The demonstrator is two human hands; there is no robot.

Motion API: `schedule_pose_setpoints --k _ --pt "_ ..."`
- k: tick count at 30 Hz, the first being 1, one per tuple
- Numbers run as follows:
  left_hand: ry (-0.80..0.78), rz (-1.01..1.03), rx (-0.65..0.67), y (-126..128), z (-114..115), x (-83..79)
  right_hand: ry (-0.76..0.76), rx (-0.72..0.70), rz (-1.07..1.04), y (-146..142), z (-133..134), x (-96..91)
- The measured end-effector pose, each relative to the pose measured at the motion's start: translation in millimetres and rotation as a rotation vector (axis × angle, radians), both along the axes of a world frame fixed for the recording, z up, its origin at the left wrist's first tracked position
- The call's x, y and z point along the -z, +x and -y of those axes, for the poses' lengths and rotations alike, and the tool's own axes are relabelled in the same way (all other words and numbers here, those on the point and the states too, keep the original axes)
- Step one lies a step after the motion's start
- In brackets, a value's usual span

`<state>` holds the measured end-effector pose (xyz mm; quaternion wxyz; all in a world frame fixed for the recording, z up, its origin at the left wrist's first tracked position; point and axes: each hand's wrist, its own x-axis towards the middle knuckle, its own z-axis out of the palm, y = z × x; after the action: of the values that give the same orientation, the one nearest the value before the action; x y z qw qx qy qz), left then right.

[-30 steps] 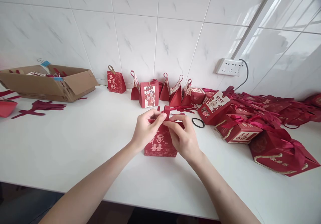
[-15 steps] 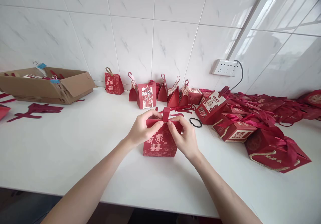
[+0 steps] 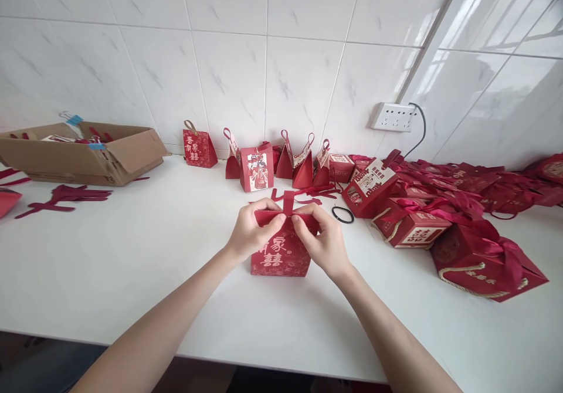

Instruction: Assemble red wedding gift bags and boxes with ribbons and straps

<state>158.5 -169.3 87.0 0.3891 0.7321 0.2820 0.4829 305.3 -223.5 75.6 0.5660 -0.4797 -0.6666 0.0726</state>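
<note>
A red gift box (image 3: 281, 258) with white lettering stands upright on the white table in front of me. My left hand (image 3: 255, 229) pinches its top edge on the left, thumb in front and fingers behind. On the other side of the top edge, my right hand (image 3: 323, 237) pinches in the same way. Between the two thumbs a dark red ribbon loop (image 3: 288, 203) sticks up from the top of the box. My fingertips behind the box are partly hidden.
Several small red gift boxes (image 3: 257, 169) stand along the tiled wall. At the left is a cardboard box (image 3: 132, 155) beside loose red strips (image 3: 73, 196). A black band (image 3: 343, 214) lies behind my right hand. More red boxes (image 3: 484, 264) crowd the right side under a wall socket (image 3: 393, 117).
Both hands keep their pinch on the top of the gift box, which stays in place. The view has shifted very slightly.
</note>
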Motion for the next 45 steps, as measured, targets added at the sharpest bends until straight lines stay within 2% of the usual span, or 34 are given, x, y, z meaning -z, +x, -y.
schedule_pose_setpoints --k 13,24,40,45 --pt "-0.038 0.056 0.034 3.0 -0.7 9.7 0.003 -0.042 0.010 3.1 -0.5 3.4" --pt "0.074 0.018 -0.061 5.2 0.3 5.4 -0.014 -0.046 -0.107 -0.5 0.3 -0.9" --pt "0.034 0.009 -0.083 6.8 -0.6 7.8 -0.072 -0.049 -0.159 -3.1 1.7 -3.7" --pt "-0.014 -0.026 -0.081 3.5 -0.1 1.3 -0.086 -0.018 -0.127 -1.2 0.2 -3.9"
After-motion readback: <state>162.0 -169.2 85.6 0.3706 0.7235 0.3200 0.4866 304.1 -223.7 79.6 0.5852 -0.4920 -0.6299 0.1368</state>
